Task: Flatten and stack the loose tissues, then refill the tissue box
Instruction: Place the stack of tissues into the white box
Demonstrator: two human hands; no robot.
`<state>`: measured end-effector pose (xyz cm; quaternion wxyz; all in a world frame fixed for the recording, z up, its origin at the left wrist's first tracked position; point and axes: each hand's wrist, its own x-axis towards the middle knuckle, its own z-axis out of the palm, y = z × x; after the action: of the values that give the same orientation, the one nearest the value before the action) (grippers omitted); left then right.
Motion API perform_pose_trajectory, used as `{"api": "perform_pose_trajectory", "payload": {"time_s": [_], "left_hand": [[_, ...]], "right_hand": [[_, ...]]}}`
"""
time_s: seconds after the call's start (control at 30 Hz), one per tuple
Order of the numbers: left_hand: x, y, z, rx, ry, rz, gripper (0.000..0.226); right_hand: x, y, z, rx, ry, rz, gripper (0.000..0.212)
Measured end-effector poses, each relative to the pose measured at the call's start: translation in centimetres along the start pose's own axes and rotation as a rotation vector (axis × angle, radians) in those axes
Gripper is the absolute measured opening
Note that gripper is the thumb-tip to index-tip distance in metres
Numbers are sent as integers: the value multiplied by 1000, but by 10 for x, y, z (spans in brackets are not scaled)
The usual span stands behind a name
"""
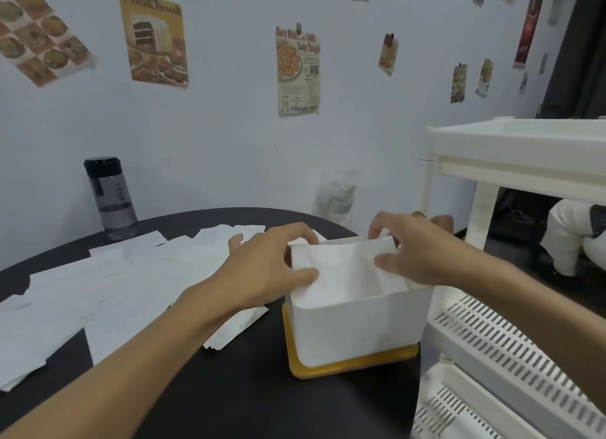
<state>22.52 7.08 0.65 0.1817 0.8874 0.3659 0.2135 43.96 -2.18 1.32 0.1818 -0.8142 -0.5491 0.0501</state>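
A white tissue box (354, 330) stands open-side up on its yellow-orange lid (354, 366) at the right of the black round table (249, 389). A stack of white tissues (347, 271) sits in the box's mouth, partly above the rim. My left hand (272, 268) grips the stack's left edge, thumb on top. My right hand (410, 248) holds its right end, fingers curled over the far edge and thumb on the near face. Many loose flat tissues (108, 284) lie spread over the table's left half.
A dark-capped clear water bottle (111, 199) stands at the table's back left. A white slotted shelf cart (511, 307) stands tight against the table's right side. White cups in a plastic wrap (337, 202) sit behind the table by the wall.
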Motion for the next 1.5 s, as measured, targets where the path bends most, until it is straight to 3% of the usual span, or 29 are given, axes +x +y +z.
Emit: {"api": "perform_pose_trajectory", "payload": {"time_s": [0.1,0.33,0.43,0.53,0.6,0.77,0.83,1.0,1.13,1.3,1.5], "left_hand": [[5,3,-2,60,-64,2,23],[4,3,-1,27,-51,109,23],[-4,3,1,27,-93,147,43],[-10,4,3,233,-223,173,79],[-12,3,4,317,-261,195,87],[-15,6,5,328,-252,172,67],[-14,6,4,339,-233,169,67],[-18,-2,2,306,-116,250,80],[-38,-24,-7,204,61,273,61],[-74,-68,-30,115,181,53,34],[-130,-140,-58,192,226,-221,24]], "right_hand": [[6,5,7,-58,-8,-14,10],[11,7,8,-66,78,-135,12],[6,12,7,-4,145,-181,12],[-1,12,8,-54,-5,-242,47],[-4,9,9,-107,-118,-236,68],[-10,6,10,-92,-161,-190,69],[-11,5,11,-91,-141,-190,67],[-14,4,10,-170,16,-267,84],[-31,-21,8,-169,185,-436,75],[-49,-87,29,-22,235,-657,48],[-60,-174,89,177,119,-845,22]]}}
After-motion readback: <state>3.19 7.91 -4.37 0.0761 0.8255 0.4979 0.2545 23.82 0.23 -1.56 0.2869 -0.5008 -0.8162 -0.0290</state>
